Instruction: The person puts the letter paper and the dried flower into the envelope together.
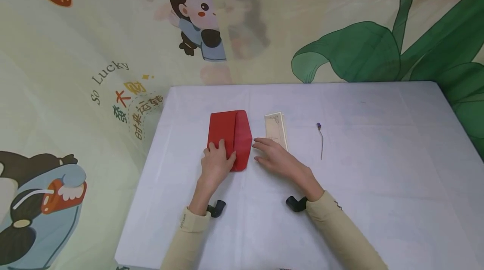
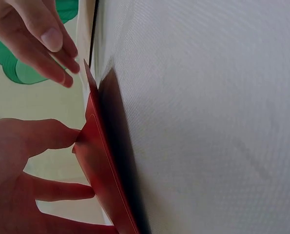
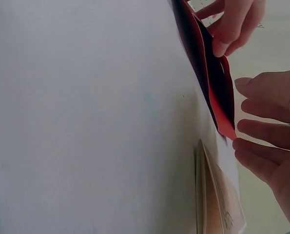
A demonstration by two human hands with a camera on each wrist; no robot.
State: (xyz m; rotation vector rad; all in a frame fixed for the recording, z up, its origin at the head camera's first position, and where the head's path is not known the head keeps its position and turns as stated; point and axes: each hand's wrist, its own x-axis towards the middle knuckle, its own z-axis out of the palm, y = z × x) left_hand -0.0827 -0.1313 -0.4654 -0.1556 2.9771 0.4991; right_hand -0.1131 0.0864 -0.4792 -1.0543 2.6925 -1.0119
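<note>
A red envelope (image 1: 222, 125) lies on the white-covered table, its flap (image 1: 243, 135) folded out to the right. On its lower part rests my left hand (image 1: 216, 164), fingers spread and thumb near the flap fold. The left wrist view shows this thumb and the fingers (image 2: 69, 191) touching the upper face of the envelope. Just right of the flap is my right hand (image 1: 277, 158), fingers extended and holding nothing. Seen from the right wrist, the envelope's mouth (image 3: 215, 73) gapes slightly. A folded cream card (image 1: 274, 124) lies partly behind my right hand.
To the right lies a dried purple flower (image 1: 320, 135) on a thin stem. Dark wrist-worn devices (image 1: 217, 208) show beside both cuffs. Behind the table (image 1: 378, 135) hangs a printed cloth (image 1: 132, 22) with cartoon figures and green leaves.
</note>
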